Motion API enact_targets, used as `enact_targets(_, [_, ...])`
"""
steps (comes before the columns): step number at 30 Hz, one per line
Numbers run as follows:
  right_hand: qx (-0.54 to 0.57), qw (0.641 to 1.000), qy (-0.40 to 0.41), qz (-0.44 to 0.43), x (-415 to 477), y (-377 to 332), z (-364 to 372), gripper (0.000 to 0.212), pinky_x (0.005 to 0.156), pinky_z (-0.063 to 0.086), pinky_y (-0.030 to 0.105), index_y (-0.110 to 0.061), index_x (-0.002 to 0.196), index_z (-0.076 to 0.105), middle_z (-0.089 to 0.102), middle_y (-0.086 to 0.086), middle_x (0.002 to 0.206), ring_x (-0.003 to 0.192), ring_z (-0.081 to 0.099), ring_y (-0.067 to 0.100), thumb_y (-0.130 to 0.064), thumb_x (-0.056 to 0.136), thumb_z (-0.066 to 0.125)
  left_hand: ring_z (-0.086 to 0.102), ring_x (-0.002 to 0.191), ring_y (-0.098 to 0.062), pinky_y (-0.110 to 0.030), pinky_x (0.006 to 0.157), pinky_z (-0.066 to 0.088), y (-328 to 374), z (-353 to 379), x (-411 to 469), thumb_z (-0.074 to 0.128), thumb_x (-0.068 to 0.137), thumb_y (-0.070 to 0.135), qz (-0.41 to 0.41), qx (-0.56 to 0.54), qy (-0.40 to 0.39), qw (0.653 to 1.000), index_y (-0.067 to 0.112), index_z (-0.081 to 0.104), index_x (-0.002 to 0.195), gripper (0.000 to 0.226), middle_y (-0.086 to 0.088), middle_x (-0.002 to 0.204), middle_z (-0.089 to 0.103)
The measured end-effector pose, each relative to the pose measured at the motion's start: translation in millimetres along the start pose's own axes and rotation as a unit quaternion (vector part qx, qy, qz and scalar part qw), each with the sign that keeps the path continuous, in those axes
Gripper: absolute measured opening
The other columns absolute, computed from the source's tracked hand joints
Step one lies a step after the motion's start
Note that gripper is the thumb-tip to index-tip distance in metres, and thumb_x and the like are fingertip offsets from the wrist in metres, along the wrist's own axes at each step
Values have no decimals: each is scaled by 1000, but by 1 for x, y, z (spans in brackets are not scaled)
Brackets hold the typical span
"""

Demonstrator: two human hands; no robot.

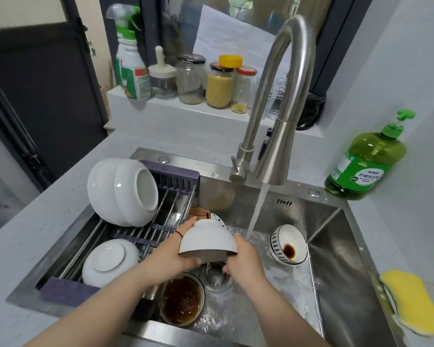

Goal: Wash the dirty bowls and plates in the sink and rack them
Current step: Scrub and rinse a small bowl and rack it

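While water ran, a sauce-smeared bowl (182, 301) sat nearest me on the sink (348, 259) floor. Just beyond, my left hand (176, 251) and right hand (246, 261) both gripped a white bowl (208, 240), turned bottom-up above the drain (216, 276), left of the stream (257, 211). A striped bowl (288, 245) lay tilted at right, dark sauce spot inside. On the rack (166, 209) at left: an overturned bowl (108, 261), then stacked bowls (122, 191) leaning further back. Faucet (273, 146) behind; soap bottle (366, 164) on the table, far right.
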State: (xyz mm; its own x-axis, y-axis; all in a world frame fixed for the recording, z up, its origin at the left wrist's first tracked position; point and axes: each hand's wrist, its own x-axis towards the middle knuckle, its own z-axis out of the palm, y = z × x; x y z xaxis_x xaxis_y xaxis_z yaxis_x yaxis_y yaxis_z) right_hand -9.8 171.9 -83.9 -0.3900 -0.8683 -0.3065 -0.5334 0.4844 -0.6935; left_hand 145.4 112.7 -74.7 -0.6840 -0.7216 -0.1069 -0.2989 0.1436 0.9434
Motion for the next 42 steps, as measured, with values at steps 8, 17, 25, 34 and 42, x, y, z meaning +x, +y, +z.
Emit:
enact_targets(8, [-22, 992, 8, -121, 2, -65, 33, 37, 78, 43, 27, -25, 122, 52, 60, -1, 113, 99, 53, 19, -7, 91, 44, 47, 123, -14, -35, 108, 34, 5, -71, -29, 65, 52, 71, -130, -87, 61, 986, 24, 30, 140, 106, 5, 137, 46])
enact_targets(17, [-21, 985, -91, -143, 8, -129, 82, 22, 81, 43, 31, -17, 111, 54, 59, 5, 107, 100, 54, 24, -22, 92, 44, 60, 108, -21, -38, 94, 48, -54, -105, -73, 84, 28, 52, -139, -151, 122, 971, 13, 45, 128, 114, -5, 116, 63])
enact_targets(25, [-46, 981, -99, -158, 28, -124, 140, 22, 69, 38, 26, -30, 94, 51, 58, -8, 94, 90, 53, 19, -45, 88, 36, 55, 91, 16, 2, 70, 39, -69, -136, -80, 71, 31, 44, -102, -38, 173, 979, 39, 39, 115, 90, 19, 109, 56])
enact_targets(34, [-149, 959, -178, -165, 22, -102, 145, 54, 102, 38, 41, -42, 138, 20, 38, -8, 144, 126, 44, 22, -41, 88, 41, 42, 106, 2, -2, 87, 30, -75, -128, -76, 87, 52, 25, -71, 170, 156, 970, 42, 31, 114, 85, 34, 107, 40])
enact_targets(42, [-198, 922, -287, -167, 32, -94, 136, 104, 106, 36, 36, -25, 145, -20, 6, 1, 157, 135, 32, 24, -9, 83, 61, 34, 126, -8, -16, 103, 25, -87, -125, -75, 82, 48, 45, -114, 246, 128, 954, 25, 34, 135, 102, 14, 129, 40])
